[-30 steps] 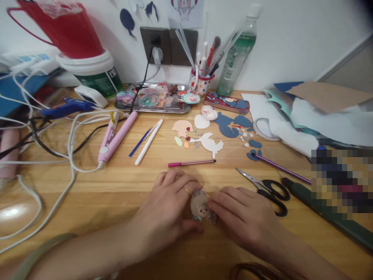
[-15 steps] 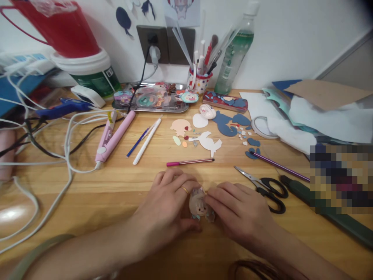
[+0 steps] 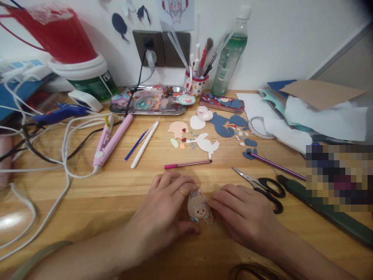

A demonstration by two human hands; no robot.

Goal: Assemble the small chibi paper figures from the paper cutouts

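Observation:
A small flat cartoon figure [image 3: 200, 208] with a smiling face, grey-beige hair and a clear-looking edge lies on the wooden table between my hands. My left hand [image 3: 167, 202], with a ring on one finger, curls round its left side, fingertips at the top and thumb near the bottom. At the figure's upper right edge, the bent fingers of my right hand [image 3: 243, 208] are pinched together; what is under those fingertips is hidden. Beyond my hands lie a magenta pen [image 3: 188, 164] and, to the right, black-handled scissors [image 3: 262, 186].
Paper cutouts [image 3: 206, 143] and blue scraps [image 3: 224, 124] lie farther back. Pink tongs [image 3: 115, 140], white cables [image 3: 65, 144] and a white pen [image 3: 145, 143] are on the left. A metal tray [image 3: 148, 112], pen cup [image 3: 196, 83] and bottle [image 3: 230, 58] stand by the wall.
The view has shifted slightly. My right fingers have slid a little outward from the cartoon figure, so more of its face and right side shows. My left hand keeps its place round it.

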